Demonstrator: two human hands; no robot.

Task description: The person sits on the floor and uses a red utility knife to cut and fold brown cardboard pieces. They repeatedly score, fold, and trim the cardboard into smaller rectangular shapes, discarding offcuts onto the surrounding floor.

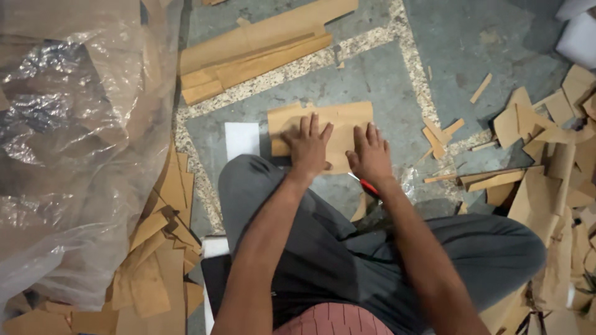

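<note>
A flat piece of brown cardboard (340, 119) lies on the grey stone floor in front of my knees. My left hand (307, 147) presses down flat on its left half, fingers spread. My right hand (370, 155) lies flat on its right half, fingers together and pointing away from me. Neither hand grips anything. A red-handled tool (367, 185) rests on the floor just below my right wrist, partly hidden by it.
A large clear plastic bag (74, 142) of cardboard fills the left side. Long cardboard strips (261, 53) lie beyond the piece. Several cardboard scraps (546, 136) pile up on the right, more at the lower left (158, 260). A white sheet (241, 139) lies beside my left knee.
</note>
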